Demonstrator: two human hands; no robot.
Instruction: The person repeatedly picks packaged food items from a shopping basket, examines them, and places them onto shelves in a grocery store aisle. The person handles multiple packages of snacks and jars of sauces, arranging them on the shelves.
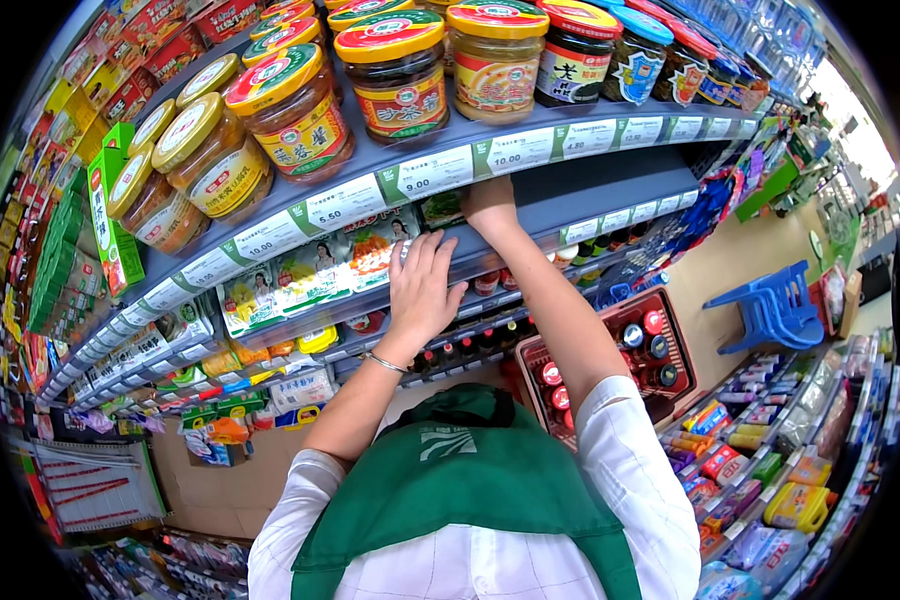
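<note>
My left hand [421, 281], with a ring and a bangle, lies with its fingers spread against the front of a row of flat food packets [313, 276] on the second shelf. The orange-and-white packet [369, 253] stands just beside its fingertips. My right hand [491, 204] reaches in under the top shelf, next to a dark green packet [444, 208]. The shelf lip hides its fingertips, so whether it grips anything is not visible. Above both hands, glass jars of sauce [395, 82] with coloured lids line the top shelf [487, 133].
A red plastic basket [529, 367] holding several lidded jars and bottles stands on the floor at lower right. Beyond it is a blue plastic stool [776, 311]. Stocked shelving [754, 480] runs behind me on the right. Price tags [435, 174] edge the top shelf.
</note>
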